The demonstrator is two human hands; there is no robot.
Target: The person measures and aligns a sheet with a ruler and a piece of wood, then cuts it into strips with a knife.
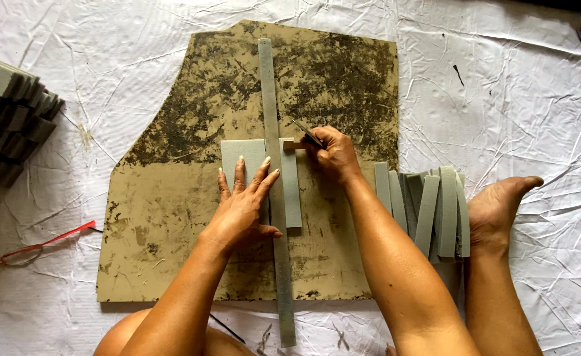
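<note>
Grey foam sheet [251, 158] lies flat on the stained brown cutting board [172, 217], right in the middle of the frame, and a long metal ruler [272, 86] runs straight down over it, top to bottom. Left hand [243, 209] is spread wide, palm and fingers pressing the ruler and the sheet down together; that grip is open and flat, pinning rather than holding. Right hand [330, 153] is closed tight around a small cutting knife [307, 134], its tip set at the ruler's right edge, near the top edge of the sheet.

By the look of it, this is the start of a cut: blade at the far end of the line, a narrow strip of the sheet showing to the right of the ruler. Next move, as I judge it, calls for a steady pull toward the body along the ruler's edge, with the left hand keeping firm weight so nothing slides.

Over to the right, a fan of cut grey strips [429, 207] rests beside a bare foot [498, 204]. A stack of grey foam pieces [10, 115] sits at far left on the white crinkled floor sheet [514, 99], and a red cord [46, 242] lies below it.
</note>
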